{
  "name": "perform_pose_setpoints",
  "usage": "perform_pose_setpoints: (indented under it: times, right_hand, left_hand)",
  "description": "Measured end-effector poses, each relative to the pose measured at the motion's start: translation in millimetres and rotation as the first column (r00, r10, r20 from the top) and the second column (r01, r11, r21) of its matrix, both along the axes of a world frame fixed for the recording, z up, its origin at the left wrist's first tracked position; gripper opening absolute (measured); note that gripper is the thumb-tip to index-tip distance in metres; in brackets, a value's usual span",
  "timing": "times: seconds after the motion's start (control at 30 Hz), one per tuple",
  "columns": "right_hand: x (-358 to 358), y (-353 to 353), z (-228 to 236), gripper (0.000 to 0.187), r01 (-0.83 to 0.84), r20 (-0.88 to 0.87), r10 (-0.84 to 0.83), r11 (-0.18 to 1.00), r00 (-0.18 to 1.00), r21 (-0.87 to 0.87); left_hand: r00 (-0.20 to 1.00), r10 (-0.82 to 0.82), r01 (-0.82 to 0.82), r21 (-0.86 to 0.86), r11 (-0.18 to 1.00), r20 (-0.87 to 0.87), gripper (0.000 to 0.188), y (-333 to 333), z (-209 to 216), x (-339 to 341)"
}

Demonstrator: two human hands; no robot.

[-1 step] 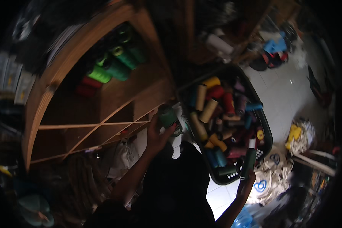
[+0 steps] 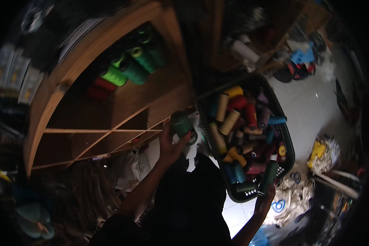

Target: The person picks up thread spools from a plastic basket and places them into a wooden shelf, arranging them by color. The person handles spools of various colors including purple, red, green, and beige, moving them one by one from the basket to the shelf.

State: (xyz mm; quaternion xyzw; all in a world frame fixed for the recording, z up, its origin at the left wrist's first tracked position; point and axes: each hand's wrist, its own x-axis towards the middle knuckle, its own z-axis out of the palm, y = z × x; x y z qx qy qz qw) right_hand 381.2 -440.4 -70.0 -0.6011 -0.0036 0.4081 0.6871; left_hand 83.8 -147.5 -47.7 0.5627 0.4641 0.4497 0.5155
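Wooden shelf point(image 2: 49, 106) standing left of dark basket point(image 2: 290, 153) | left hand point(image 2: 171, 148) gripping dark green spool point(image 2: 182, 124) between them | right hand point(image 2: 265, 201) gripping slimmer green spool point(image 2: 269, 175) over basket's near edge | change: view shifting slightly, both grips persisting, neither spool being released

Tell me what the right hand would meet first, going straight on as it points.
Beyond the dark green spool it holds, the right hand would probably meet the rim of the dark basket first; its height over the rim is unclear, so it might pass above.
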Motion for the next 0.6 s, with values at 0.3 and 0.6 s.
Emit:
perform_pose_setpoints:
  times: [0.3,0.6]
  right_hand:
    - [-54,156,31,0.074,-0.481,0.034,0.487,0.846,0.873,0.231]
    - [-96,210,29,0.073,-0.666,0.193,0.639,0.727,0.745,0.164]
  left_hand:
    - [0.714,0.694,-0.633,0.34,0.696,-0.092,0.05,65,51,-74]
    - [0.368,0.911,-0.675,0.619,0.401,-0.188,0.054,113,39,-119]
